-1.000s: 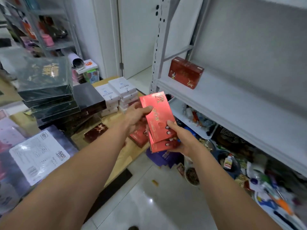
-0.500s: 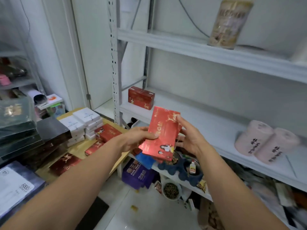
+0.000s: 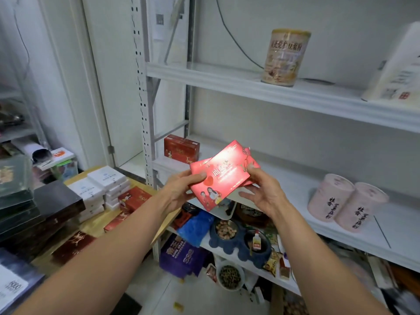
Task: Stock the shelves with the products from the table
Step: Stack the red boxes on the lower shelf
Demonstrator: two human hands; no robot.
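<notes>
You hold flat red boxes [image 3: 223,176] in both hands, in the air in front of the middle shelf [image 3: 284,178].
Your left hand [image 3: 181,189] pinches the left edge of the flat red boxes, thumb on top and fingers curled beneath. Your right hand [image 3: 266,192] grips the right end, thumb over the top, its lower fingers spread loosely under them. The boxes are tilted, one partly behind the other. On the middle shelf a dark red carton [image 3: 181,148] stands at the left end, with two pink canisters [image 3: 329,196] well to the right. White boxes [image 3: 102,185] are stacked on the wooden table [image 3: 95,226] at your left.
</notes>
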